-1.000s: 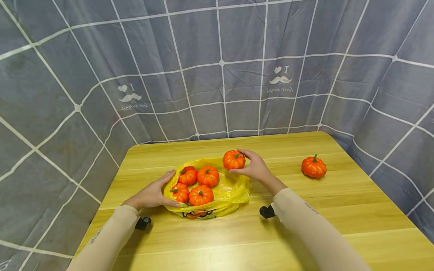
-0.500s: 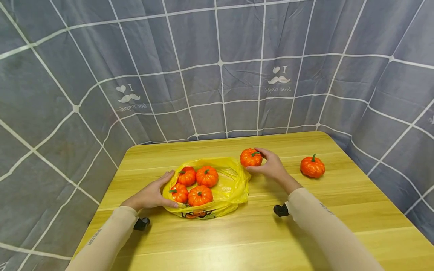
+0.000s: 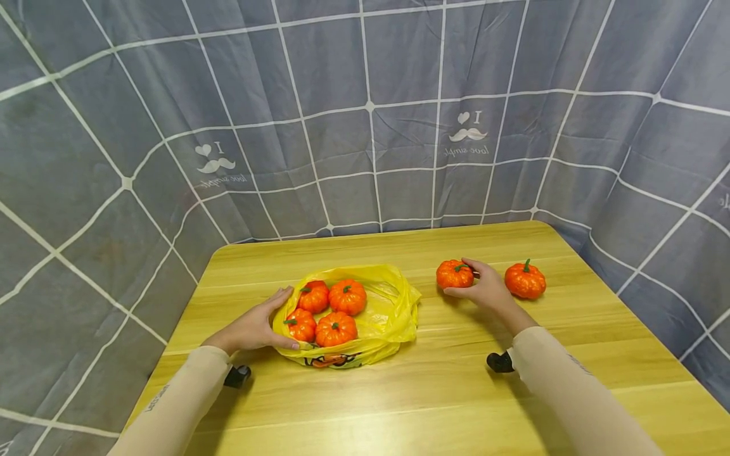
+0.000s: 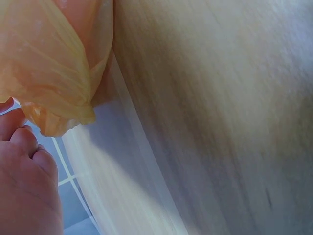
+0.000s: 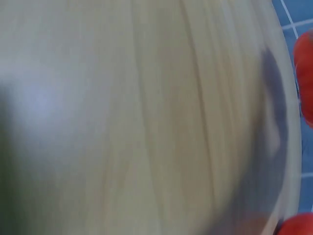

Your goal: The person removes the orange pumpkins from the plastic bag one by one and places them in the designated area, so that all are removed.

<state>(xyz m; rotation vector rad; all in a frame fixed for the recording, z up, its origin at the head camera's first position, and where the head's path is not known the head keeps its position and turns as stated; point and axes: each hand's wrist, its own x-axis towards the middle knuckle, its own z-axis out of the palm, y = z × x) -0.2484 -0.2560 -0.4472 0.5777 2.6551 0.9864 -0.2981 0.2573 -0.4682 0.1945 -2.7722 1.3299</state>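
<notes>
My right hand (image 3: pixel 489 286) grips a small orange pumpkin (image 3: pixel 454 274) with a green stem, thumb in front and fingers behind. It is right of the yellow plastic bag (image 3: pixel 402 316). At the bag's left side, my left hand (image 3: pixel 253 326) holds it with thumb and fingers spread around the side. Several more pumpkins (image 3: pixel 336 329) sit in the left part of the opened bag. In the left wrist view, curled fingers (image 4: pixel 24 142) show beside the bag (image 4: pixel 44 63). Red pumpkin parts (image 5: pixel 304 78) show at the right wrist view's right edge.
Another pumpkin (image 3: pixel 525 280) stands on the wooden table (image 3: pixel 365 405), just beyond my right hand. A grey curtain with white grid lines (image 3: pixel 371 139) hangs around the back and sides of the table. Black wrist devices (image 3: pixel 500 363) stick out from both sleeves.
My right hand has carried its pumpkin from over the bag's right edge rightward and lower, toward the lone pumpkin. My left hand and the bag have stayed in place.
</notes>
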